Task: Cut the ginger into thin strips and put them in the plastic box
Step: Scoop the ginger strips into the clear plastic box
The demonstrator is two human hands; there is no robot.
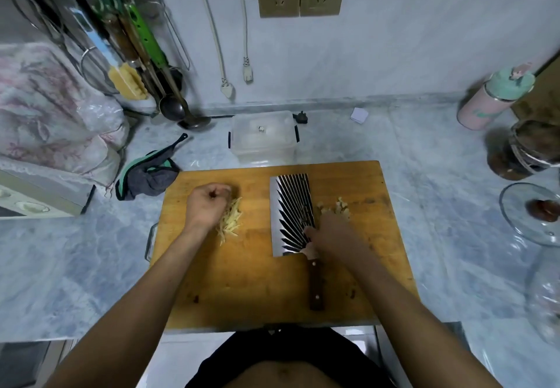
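On the wooden cutting board [248, 278] lies a pile of thin ginger strips [231, 221] left of centre. My left hand [209, 202] is curled over the pile's upper part, its fingers closed on strips. A cleaver [291, 215] lies flat on the board, blade patterned, dark handle pointing toward me. My right hand [330, 236] rests beside the blade's right edge, its fingers reaching into a second heap of ginger pieces [338, 205]; its fingertips are blurred. The clear plastic box [263, 136] stands open just beyond the board's far edge with one small ginger bit inside.
A grey-green cloth [148, 175] lies at the board's far left corner. Ladles and utensils [169, 96] hang at the back left. At the right stand a pink bottle [491, 99], a dark jar [521, 151] and a glass lid [533, 212].
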